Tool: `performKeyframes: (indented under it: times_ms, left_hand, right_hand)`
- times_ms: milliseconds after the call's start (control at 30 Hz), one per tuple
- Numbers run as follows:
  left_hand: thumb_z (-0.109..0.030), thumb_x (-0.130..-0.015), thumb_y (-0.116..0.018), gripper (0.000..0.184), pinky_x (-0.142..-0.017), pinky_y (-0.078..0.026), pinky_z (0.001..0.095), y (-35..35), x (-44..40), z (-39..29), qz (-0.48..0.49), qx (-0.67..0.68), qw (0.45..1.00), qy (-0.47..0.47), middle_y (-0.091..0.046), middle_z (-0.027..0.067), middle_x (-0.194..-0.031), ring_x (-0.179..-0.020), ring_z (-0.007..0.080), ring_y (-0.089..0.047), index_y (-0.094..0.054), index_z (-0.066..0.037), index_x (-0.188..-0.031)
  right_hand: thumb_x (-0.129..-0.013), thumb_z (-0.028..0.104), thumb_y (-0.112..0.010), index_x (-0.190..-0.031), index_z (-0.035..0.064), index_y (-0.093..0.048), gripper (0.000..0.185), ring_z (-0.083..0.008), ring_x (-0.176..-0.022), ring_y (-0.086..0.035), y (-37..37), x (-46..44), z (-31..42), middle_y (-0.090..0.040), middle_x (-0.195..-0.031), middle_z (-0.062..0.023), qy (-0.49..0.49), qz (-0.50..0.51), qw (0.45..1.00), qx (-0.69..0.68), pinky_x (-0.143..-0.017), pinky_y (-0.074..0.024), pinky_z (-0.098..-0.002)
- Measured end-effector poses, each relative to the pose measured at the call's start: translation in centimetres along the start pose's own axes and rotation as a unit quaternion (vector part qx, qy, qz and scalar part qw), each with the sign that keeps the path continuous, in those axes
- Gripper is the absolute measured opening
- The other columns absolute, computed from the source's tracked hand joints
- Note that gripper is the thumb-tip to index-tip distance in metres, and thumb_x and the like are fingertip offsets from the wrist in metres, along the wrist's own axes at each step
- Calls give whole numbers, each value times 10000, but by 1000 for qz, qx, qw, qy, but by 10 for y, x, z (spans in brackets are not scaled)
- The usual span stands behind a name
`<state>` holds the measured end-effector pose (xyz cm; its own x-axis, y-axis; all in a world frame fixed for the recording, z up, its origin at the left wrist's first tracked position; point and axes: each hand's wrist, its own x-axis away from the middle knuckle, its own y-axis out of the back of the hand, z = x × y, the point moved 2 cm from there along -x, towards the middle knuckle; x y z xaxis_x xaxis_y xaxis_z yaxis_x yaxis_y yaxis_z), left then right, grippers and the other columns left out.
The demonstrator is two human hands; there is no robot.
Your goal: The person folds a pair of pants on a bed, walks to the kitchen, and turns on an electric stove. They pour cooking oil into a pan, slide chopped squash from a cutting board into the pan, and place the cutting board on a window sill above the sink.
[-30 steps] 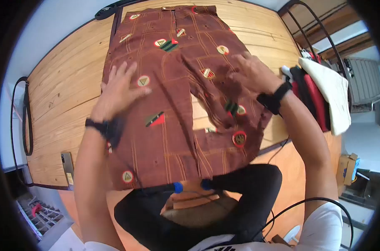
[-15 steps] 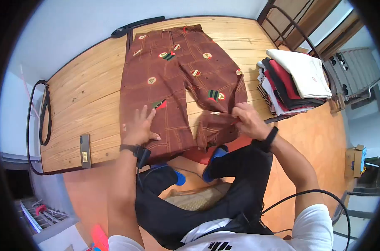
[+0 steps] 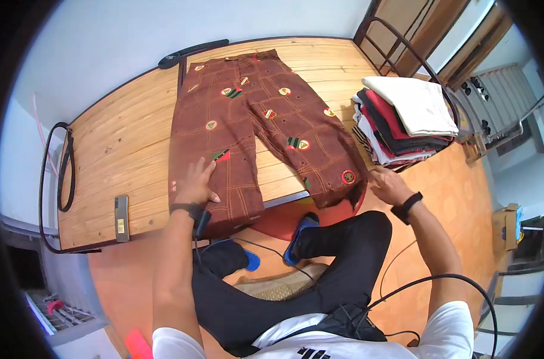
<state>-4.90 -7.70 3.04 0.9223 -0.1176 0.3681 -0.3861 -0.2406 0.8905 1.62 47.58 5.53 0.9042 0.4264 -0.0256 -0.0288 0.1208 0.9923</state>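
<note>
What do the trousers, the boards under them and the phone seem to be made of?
Trousers: woven fabric, perhaps cotton, with a matt look and soft wrinkles near the hems. Boards: wood, perhaps pine and possibly varnished; pale yellow strips with grain lines. Phone: smooth and grey, possibly glass or plastic; too small to tell which.

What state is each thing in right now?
Trousers: spread out, legs apart, bottoms past the platform's near edge.
Left hand: palm down, fingers spread on one leg.
Right hand: fingers bent beside the other leg's bottom; grip unclear.
Clothes: folded, stacked, white piece on top.
Phone: lying flat, apart from the trousers.
</note>
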Motion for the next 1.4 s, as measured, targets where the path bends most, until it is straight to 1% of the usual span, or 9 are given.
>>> performKeyframes:
  times_ms: [100,233,367,533,800,933,1133,1267,1400]
  left_hand:
    - [-282,-610,-963,1187,-1176,-252,707,6,3,-16,28,-56,998,16,-125,85,-1712,-1568,381,-106,-306,-261,-1599]
    - [-426,-660,-927,1141,-1159,-239,733,5,16,-52,0,13,1000,8,-111,110,-1711,-1560,425,-93,-307,-254,-1601]
    - [-484,-666,-912,1152,-1134,-216,775,-27,13,-65,21,3,1000,6,-101,116,-1711,-1558,436,-78,-296,-239,-1608]
    - [-528,-677,-893,1152,-1129,-190,791,-29,22,-66,25,-1,1000,-4,-102,131,-1708,-1559,438,-56,-290,-228,-1611]
    - [-599,-733,-829,1068,-1146,-187,761,9,-3,-60,-6,41,999,-5,-165,151,-1695,-1562,425,-79,-331,-216,-1597]
    - [-612,-751,-810,1043,-1141,-186,766,44,-67,-39,-45,33,998,14,-174,156,-1692,-1558,437,-85,-340,-216,-1593]
    - [-641,-683,-839,1163,-1100,-182,821,80,-195,-13,-54,-25,998,10,-115,133,-1708,-1552,463,-63,-268,-246,-1617]
    - [-610,-630,-880,1247,-1072,-184,843,87,-223,-6,-18,-42,999,8,-78,128,-1714,-1545,488,-58,-224,-259,-1631]
    - [-493,-594,-938,1305,-1074,-174,845,99,-259,-5,24,-9,999,34,-45,127,-1718,-1548,489,-28,-192,-259,-1638]
  right_hand:
    - [-860,247,-721,-1136,34,-600,369,-382,-1083,-609,17,-36,60,-594,-1115,-186,-31,75,994,-76,-908,-508,-489]
    - [-840,220,-719,-1223,59,-609,430,-382,-1089,-591,-15,-83,98,-602,-1121,-155,20,-49,998,-41,-899,-512,-501]
    - [-779,143,-701,-1194,87,-639,424,-366,-1068,-581,-62,-119,129,-600,-1154,-129,-26,-4,1000,-2,-871,-509,-490]
    - [-774,184,-724,-1236,97,-622,481,-332,-1097,-560,-56,-114,182,-584,-1195,-112,131,-47,990,13,-856,-481,-480]
    - [-866,434,-716,-1465,109,-470,724,-400,-1250,-498,-23,-143,140,-509,-1401,-175,12,-47,996,-68,-960,-451,-583]
    - [-907,646,-614,-1515,103,-428,837,-436,-1347,-438,-33,-225,100,-433,-1503,-202,-31,-37,997,-54,-999,-423,-651]
    - [-875,795,-509,-1547,130,-405,951,-440,-1373,-404,-57,-380,63,-386,-1544,-181,-55,-8,998,5,-966,-419,-705]
    - [-846,828,-511,-1545,138,-415,987,-463,-1378,-386,-73,-426,49,-379,-1560,-184,-45,-25,998,37,-953,-388,-752]
    - [-839,808,-549,-1546,148,-417,976,-435,-1406,-374,-76,-457,31,-371,-1582,-174,-55,4,998,25,-1003,-376,-721]
